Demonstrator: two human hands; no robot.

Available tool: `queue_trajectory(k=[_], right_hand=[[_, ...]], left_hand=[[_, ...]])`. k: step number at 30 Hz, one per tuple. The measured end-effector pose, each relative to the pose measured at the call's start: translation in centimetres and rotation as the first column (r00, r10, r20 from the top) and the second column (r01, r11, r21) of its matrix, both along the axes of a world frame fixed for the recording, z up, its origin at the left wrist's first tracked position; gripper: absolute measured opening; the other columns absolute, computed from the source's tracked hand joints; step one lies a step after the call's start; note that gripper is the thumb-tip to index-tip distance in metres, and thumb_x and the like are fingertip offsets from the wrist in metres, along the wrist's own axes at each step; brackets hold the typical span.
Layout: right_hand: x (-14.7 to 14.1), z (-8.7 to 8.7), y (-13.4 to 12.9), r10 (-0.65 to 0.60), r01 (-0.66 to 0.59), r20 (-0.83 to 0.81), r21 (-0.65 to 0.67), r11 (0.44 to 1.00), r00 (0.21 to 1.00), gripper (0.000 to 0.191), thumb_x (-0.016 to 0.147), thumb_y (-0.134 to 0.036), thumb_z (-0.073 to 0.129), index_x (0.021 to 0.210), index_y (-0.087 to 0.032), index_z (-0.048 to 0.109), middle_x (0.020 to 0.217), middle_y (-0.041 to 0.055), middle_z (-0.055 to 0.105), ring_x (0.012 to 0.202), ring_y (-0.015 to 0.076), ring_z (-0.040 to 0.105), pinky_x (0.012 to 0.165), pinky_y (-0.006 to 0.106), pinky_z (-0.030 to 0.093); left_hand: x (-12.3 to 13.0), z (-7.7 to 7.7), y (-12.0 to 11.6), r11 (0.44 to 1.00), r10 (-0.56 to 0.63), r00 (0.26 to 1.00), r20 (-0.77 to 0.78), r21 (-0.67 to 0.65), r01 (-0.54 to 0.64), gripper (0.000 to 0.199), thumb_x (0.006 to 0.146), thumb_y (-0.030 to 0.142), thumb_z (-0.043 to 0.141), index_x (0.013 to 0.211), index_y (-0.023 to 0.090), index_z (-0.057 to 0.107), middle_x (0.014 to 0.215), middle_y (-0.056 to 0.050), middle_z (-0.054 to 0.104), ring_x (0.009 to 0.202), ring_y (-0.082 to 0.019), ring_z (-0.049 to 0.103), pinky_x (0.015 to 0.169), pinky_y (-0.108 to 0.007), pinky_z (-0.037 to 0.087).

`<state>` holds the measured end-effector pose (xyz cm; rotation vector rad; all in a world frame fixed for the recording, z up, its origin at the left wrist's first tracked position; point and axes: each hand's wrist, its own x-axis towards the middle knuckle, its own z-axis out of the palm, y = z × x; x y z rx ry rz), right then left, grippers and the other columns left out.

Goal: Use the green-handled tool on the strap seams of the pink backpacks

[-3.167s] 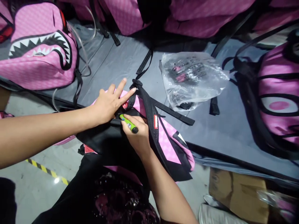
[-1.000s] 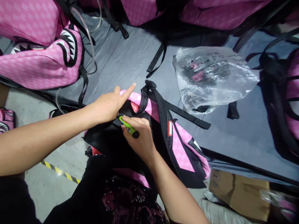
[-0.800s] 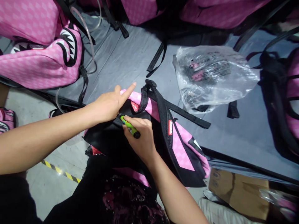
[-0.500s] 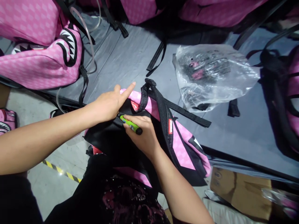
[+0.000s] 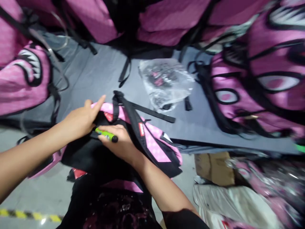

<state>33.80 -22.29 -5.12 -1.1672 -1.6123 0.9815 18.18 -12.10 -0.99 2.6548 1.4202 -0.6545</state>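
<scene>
A pink and black backpack [image 5: 157,143] lies across my lap against the table's edge, its black side up. My right hand [image 5: 119,140] is closed around a bright green marker-like tool [image 5: 106,134] with a black end, its tip toward the black fabric. Just left of it, my left hand [image 5: 79,119] rests on the backpack's upper edge, index finger stretched out and thumb raised. The lower fingers of that hand are bent down at the fabric and partly hidden. Black straps [image 5: 133,111] lie to the right of both hands.
On the grey table [image 5: 95,73] sits a clear plastic bag [image 5: 166,82] with dark and pink items. Pink backpacks stand along the back, at the left [image 5: 23,82] and at the right [image 5: 228,95]. Below right are a cardboard box [image 5: 214,168] and a white sack [image 5: 238,203].
The view has swung right, so the hands and backpack appear further left and more backpacks show at the right. Both hands keep about the same place on the backpack.
</scene>
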Motion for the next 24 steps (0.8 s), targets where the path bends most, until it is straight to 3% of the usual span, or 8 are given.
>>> queue_trajectory(k=[2,4,5,7,8,9,14,24], right_hand=[[2.8,1.8,-0.8,0.005,0.004,-0.081,0.107,0.994,0.997,0.016,0.091,-0.023,0.061,0.104,-0.020,0.069,0.114,0.0038,0.074,0.108,0.0163,0.068,0.099,0.031,0.050],[6.9,2.8,-1.7,-0.232,0.233,-0.031,0.206,0.950,0.972,0.019,0.094,-0.019,0.051,0.105,-0.022,0.065,0.117,0.0047,0.072,0.110,0.0172,0.066,0.098,0.033,0.052],[9.4,2.8,-1.9,-0.417,0.390,0.072,0.242,0.889,0.906,0.023,0.094,-0.016,0.045,0.106,-0.022,0.064,0.114,0.0050,0.072,0.108,0.0176,0.067,0.095,0.035,0.052],[14.6,1.3,-1.3,-0.655,0.598,0.492,0.295,0.745,0.574,0.032,0.092,-0.010,0.036,0.106,-0.018,0.064,0.107,0.0090,0.071,0.100,0.0191,0.067,0.090,0.035,0.052],[17.0,0.0,-0.4,-0.550,0.570,0.736,0.273,0.775,0.395,0.035,0.089,-0.008,0.037,0.107,-0.016,0.065,0.107,0.0107,0.071,0.097,0.0198,0.067,0.087,0.035,0.052],[19.1,-1.4,0.8,-0.479,0.551,0.802,0.232,0.802,0.359,0.032,0.087,-0.008,0.042,0.106,-0.013,0.068,0.106,0.0131,0.071,0.094,0.0221,0.067,0.084,0.035,0.052],[22.9,-6.5,6.4,-0.250,0.369,0.910,0.119,0.922,0.331,0.016,0.084,-0.015,0.058,0.094,-0.012,0.071,0.103,0.0153,0.070,0.100,0.0259,0.060,0.082,0.032,0.045],[22.6,-7.0,6.5,-0.231,0.316,0.950,0.157,0.936,0.211,0.022,0.084,-0.009,0.048,0.083,-0.011,0.070,0.083,0.0171,0.071,0.082,0.0283,0.058,0.065,0.035,0.031]], left_hand=[[-0.3,-0.3,0.3,1.000,-0.001,1.000,-0.002,0.015,0.001,0.100,0.086,0.025,0.058,0.157,0.025,-0.014,0.127,-0.020,0.049,0.074,-0.024,0.066,0.057,-0.030,0.046],[-0.4,-0.5,0.3,1.000,-0.005,1.000,0.010,0.024,0.004,0.099,0.088,0.024,0.057,0.157,0.026,-0.015,0.127,-0.019,0.050,0.071,-0.021,0.064,0.056,-0.028,0.045],[-0.4,-0.6,0.3,1.000,-0.007,1.000,0.019,0.028,0.007,0.099,0.089,0.023,0.056,0.157,0.026,-0.015,0.126,-0.018,0.051,0.071,-0.020,0.063,0.056,-0.027,0.045],[-0.4,-0.7,0.1,0.999,-0.006,0.999,0.031,0.038,0.005,0.098,0.089,0.024,0.057,0.157,0.026,-0.014,0.126,-0.018,0.051,0.072,-0.019,0.062,0.056,-0.026,0.044],[-0.3,-0.7,0.0,0.999,-0.003,0.999,0.034,0.041,0.001,0.098,0.089,0.024,0.057,0.157,0.025,-0.013,0.126,-0.018,0.051,0.073,-0.019,0.062,0.057,-0.027,0.044],[-0.2,-0.7,0.0,0.999,0.004,0.999,0.032,0.043,-0.005,0.097,0.089,0.024,0.057,0.157,0.025,-0.012,0.126,-0.018,0.051,0.074,-0.020,0.063,0.057,-0.027,0.045],[0.5,-0.2,-0.2,0.999,0.029,1.000,0.006,0.032,-0.030,0.099,0.086,0.024,0.058,0.158,0.023,-0.009,0.129,-0.020,0.048,0.080,-0.025,0.066,0.058,-0.030,0.046],[1.2,0.8,-0.5,0.996,0.088,0.996,0.020,-0.029,-0.087,0.106,0.083,0.023,0.064,0.157,0.029,-0.011,0.128,-0.017,0.049,0.087,-0.028,0.067,0.067,-0.033,0.050]])
